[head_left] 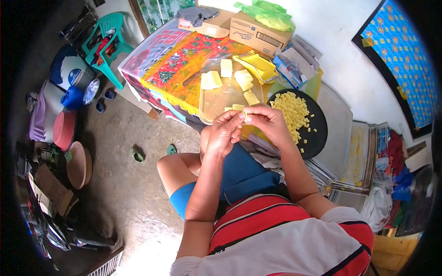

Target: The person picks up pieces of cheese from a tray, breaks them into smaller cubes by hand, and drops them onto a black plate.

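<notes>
My left hand and my right hand meet above my lap, fingertips pinched together on a small pale yellow piece. Just beyond them lies a clear cutting board with several pale yellow chunks on it. To the right, a round black tray holds a heap of small yellow cubes. A long knife rests at the board's far left edge.
The board sits on a table with a floral cloth. Cardboard boxes and a yellow plastic tool stand behind it. Metal trays are stacked at right. Basins and a green chair stand on the floor at left.
</notes>
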Tool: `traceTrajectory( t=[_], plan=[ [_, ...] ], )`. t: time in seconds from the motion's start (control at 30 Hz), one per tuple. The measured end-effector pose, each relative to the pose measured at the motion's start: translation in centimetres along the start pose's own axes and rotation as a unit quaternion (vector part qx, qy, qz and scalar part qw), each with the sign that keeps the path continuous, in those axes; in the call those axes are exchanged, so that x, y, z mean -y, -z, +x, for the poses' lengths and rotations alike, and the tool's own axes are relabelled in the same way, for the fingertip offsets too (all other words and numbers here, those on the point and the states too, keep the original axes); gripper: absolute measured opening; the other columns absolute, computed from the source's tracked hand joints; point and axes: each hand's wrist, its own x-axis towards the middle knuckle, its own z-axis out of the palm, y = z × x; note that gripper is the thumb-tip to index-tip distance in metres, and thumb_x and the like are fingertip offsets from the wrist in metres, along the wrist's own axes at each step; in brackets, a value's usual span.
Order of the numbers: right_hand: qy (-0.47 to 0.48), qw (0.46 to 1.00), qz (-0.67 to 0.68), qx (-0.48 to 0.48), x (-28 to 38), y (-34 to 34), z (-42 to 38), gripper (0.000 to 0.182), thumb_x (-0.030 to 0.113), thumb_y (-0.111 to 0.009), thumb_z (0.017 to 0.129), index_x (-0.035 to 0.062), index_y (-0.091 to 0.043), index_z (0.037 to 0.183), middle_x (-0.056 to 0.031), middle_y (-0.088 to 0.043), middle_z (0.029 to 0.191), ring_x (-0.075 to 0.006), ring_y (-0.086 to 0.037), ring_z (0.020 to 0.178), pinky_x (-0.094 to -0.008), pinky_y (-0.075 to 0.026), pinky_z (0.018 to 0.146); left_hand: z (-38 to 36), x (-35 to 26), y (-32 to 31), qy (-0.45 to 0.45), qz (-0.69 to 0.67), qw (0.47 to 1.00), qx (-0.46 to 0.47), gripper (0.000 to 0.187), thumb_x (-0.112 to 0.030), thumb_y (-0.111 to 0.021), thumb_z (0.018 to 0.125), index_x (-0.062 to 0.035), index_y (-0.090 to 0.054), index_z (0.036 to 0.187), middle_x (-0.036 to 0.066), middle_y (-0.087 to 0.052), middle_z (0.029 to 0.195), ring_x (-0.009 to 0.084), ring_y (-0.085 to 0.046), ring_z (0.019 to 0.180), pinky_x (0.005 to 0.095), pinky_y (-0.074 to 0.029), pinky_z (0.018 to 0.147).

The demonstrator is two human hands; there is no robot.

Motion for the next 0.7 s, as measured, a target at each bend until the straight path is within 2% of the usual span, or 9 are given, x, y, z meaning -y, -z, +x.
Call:
traceTrajectory(
  t=[0.13,0.23,0.3,0.33,0.43,0.53,0.6,0.7],
  plan=[
    [-0.011,1.0,-0.011,-0.007,0.1,1.0,-0.6,0.02,0.0,-0.064,0.084,-0.0033,-0.064,0.104,-0.0073,-0.064,0.1,-0.0122,-0.062,0.09,-0.025,-0.05,0.081,0.3,0.8,-0.4,0.026,0.029,0.999,-0.004,0.02,-0.019,-0.066,0.088,-0.0028,-0.06,0.099,-0.001,-0.052,0.068,0.0038,-0.038,0.045,0.017,-0.027,0.038],
    [-0.003,0.996,-0.072,-0.048,0.3,2.8,-1.8,0.018,0.003,-0.065,0.084,-0.002,-0.065,0.102,-0.0066,-0.065,0.1,-0.0115,-0.062,0.088,-0.024,-0.049,0.079,0.7,1.8,-1.3,0.063,0.048,0.997,0.004,0.027,-0.025,-0.062,0.09,-0.0031,-0.059,0.106,-0.001,-0.051,0.069,0.0045,-0.037,0.045,0.018,-0.027,0.038],
    [-0.033,0.989,-0.111,-0.092,0.8,4.9,-3.2,0.019,0.006,-0.066,0.083,-0.0014,-0.065,0.1,-0.0063,-0.066,0.095,-0.0108,-0.062,0.083,-0.0244,-0.049,0.075,0.8,2.4,-2.3,0.093,0.058,0.994,-0.001,0.033,-0.029,-0.058,0.093,-0.003,-0.057,0.112,0.0,-0.05,0.069,0.0054,-0.035,0.045,0.0191,-0.028,0.039],
    [-0.042,0.982,-0.14,-0.121,0.3,6.7,-3.9,0.019,0.007,-0.066,0.082,-0.0012,-0.065,0.1,-0.0061,-0.066,0.093,-0.0107,-0.062,0.081,-0.0245,-0.049,0.074,0.9,2.8,-2.1,0.097,0.079,0.992,0.013,0.041,-0.034,-0.053,0.094,-0.0038,-0.051,0.122,0.0,-0.052,0.072,0.0076,-0.039,0.049,0.0209,-0.032,0.043],
    [-0.072,0.946,-0.252,-0.189,-1.1,11.8,-6.3,0.021,0.009,-0.066,0.079,-0.0005,-0.065,0.098,-0.0059,-0.067,0.087,-0.0104,-0.062,0.078,-0.0248,-0.05,0.073,1.4,4.5,-1.8,0.099,0.04,0.994,-0.014,0.043,-0.039,-0.049,0.095,-0.0055,-0.051,0.123,0.003,-0.057,0.082,0.0118,-0.051,0.062,0.0252,-0.043,0.053],
    [-0.086,0.922,-0.308,-0.217,-3.0,15.2,-8.4,0.021,0.01,-0.067,0.077,0.0001,-0.065,0.095,-0.0063,-0.067,0.084,-0.011,-0.062,0.076,-0.0251,-0.05,0.072,1.5,5.5,-1.8,0.11,-0.017,0.994,-0.02,0.047,-0.044,-0.045,0.096,-0.0064,-0.05,0.124,0.007,-0.061,0.096,0.0182,-0.059,0.083,0.0323,-0.049,0.072],
    [-0.087,0.922,-0.308,-0.217,-3.8,15.8,-9.0,0.021,0.01,-0.066,0.076,-0.0002,-0.064,0.094,-0.0065,-0.067,0.083,-0.0123,-0.062,0.075,-0.026,-0.05,0.072,1.6,5.8,-2.2,0.117,-0.037,0.992,-0.012,0.05,-0.047,-0.043,0.096,-0.0063,-0.049,0.125,0.011,-0.06,0.105,0.0223,-0.058,0.095,0.0356,-0.049,0.082],
    [-0.095,0.912,-0.327,-0.227,-3.5,15.1,-9.4,0.015,0.005,-0.061,0.08,0.0001,-0.064,0.093,-0.002,-0.065,0.084,-0.0087,-0.06,0.077,-0.0233,-0.048,0.07,1.5,5.8,-2.7,0.119,-0.061,0.991,0.003,0.055,-0.051,-0.041,0.095,-0.0061,-0.047,0.127,0.016,-0.057,0.116,0.0274,-0.056,0.109,0.0399,-0.047,0.092]
  ],
)
